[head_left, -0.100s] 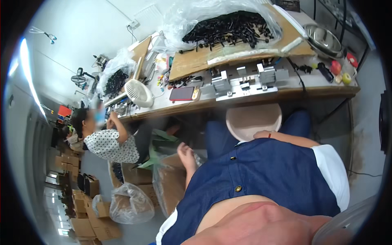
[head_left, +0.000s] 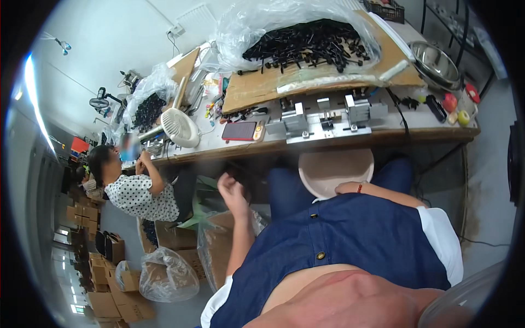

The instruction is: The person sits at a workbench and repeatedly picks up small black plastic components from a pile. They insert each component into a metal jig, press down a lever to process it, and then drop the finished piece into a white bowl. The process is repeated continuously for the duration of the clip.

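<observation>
My left hand (head_left: 232,192) is lifted beside my left thigh, below the bench edge. Its fingers are loosely bent and apart, and nothing shows in them. Near it stands a cardboard box lined with clear plastic (head_left: 213,240). My right hand (head_left: 346,188), with a red bracelet at the wrist, rests at the near rim of a pale basin (head_left: 334,164) held between my knees. The fingers of that hand are too poorly seen to tell what they do. On the bench ahead sits a metal clamping fixture (head_left: 328,120) with two silver blocks.
Black stemmed parts (head_left: 306,46) lie heaped in clear plastic on a cardboard sheet (head_left: 246,90). A phone (head_left: 239,131), a white fan (head_left: 180,127), a steel bowl (head_left: 435,63) and fruit (head_left: 450,102) are on the bench. A co-worker (head_left: 145,191) sits at left, near plastic-lined boxes.
My left hand has risen and shifted left, away from my body, showing more forearm. My right hand stays at the basin. The whole view has shifted slightly.
</observation>
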`<state>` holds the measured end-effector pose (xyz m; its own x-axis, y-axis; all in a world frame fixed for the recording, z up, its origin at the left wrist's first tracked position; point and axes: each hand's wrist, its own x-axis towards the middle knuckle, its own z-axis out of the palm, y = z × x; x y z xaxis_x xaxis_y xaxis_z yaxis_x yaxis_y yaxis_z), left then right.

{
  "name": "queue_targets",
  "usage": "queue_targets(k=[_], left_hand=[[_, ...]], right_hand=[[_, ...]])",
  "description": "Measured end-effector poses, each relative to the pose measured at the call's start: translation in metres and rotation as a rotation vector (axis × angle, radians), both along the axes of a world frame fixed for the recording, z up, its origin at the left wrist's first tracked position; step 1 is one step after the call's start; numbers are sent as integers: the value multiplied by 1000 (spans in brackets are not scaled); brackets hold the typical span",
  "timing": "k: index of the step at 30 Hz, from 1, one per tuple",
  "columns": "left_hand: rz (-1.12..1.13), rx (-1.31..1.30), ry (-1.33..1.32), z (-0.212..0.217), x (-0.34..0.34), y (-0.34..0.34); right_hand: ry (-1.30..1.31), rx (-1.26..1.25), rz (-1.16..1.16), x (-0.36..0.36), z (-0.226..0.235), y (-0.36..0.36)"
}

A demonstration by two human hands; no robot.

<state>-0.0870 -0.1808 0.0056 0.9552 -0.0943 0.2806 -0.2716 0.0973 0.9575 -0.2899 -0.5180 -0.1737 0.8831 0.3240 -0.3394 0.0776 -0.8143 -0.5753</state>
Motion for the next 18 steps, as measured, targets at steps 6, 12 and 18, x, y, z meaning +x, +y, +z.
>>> queue_targets(k=[6,12,18], left_hand=[[-132,175,-465,137,132,-139],[203,810,-538,183,306,-307],[-154,924,-378,172,422,-382]], right_hand=[[-438,471,-168,32,237,-26],[-1280,-86,-541,149,355,-180],[-1045,-777,-1133,248,341,-340]])
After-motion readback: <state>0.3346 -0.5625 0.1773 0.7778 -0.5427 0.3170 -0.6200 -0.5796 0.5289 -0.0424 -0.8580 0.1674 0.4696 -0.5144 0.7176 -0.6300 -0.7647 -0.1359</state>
